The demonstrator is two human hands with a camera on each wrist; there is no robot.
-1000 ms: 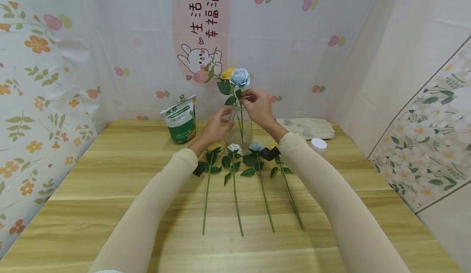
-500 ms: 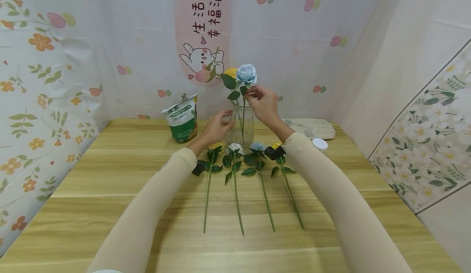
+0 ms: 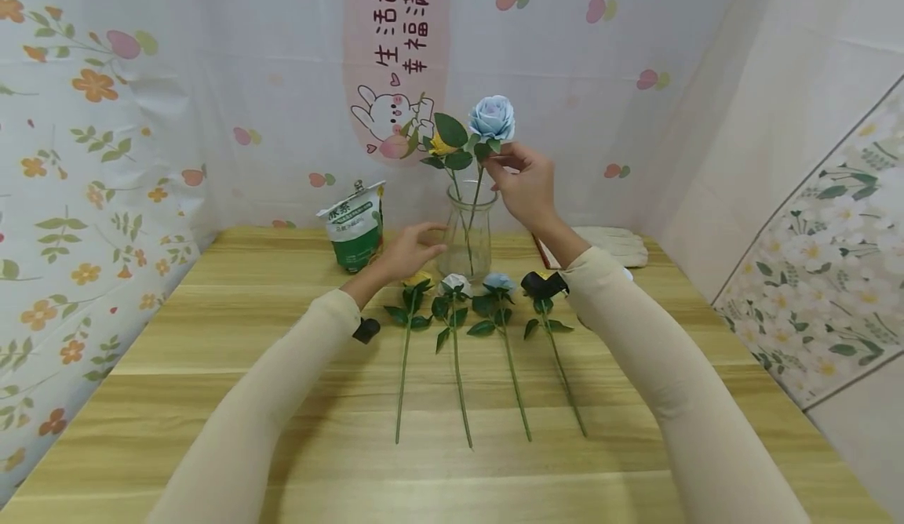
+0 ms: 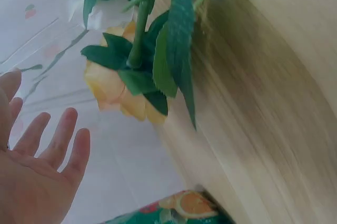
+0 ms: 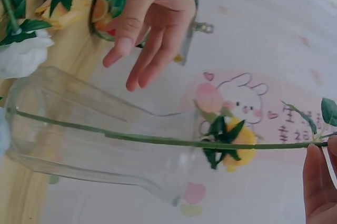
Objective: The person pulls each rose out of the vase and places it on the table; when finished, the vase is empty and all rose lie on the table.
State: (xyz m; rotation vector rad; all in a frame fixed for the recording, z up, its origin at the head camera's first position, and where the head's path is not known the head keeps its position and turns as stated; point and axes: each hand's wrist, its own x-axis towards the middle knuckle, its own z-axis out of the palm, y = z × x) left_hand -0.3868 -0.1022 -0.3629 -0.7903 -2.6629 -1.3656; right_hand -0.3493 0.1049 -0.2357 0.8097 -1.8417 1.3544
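Note:
In the head view my right hand [image 3: 528, 187] pinches the stem of a light blue rose [image 3: 492, 118] just under its bloom. That stem [image 5: 158, 140] slants down inside a clear glass vase [image 3: 466, 234], close to its base in the right wrist view. A yellow rose [image 3: 442, 145] with green leaves leans at the vase's mouth, partly hidden by a leaf. My left hand [image 3: 411, 249] is left of the vase, fingers extended; in the right wrist view this left hand [image 5: 160, 29] holds nothing and looks apart from the glass.
Before the vase lie several roses: yellow, white [image 3: 454, 285], blue [image 3: 499, 282] and one mostly hidden behind a black piece [image 3: 544, 283]. Behind left stands a green-and-white pouch [image 3: 355, 230] with a clip. Pale gloves [image 3: 613, 246] lie behind right. A printed curtain [image 3: 565, 77] backs the table.
My right hand has lifted the light blue rose up and to the right, its bloom parting from the yellow one. My left hand has drawn slightly down and away from the vase.

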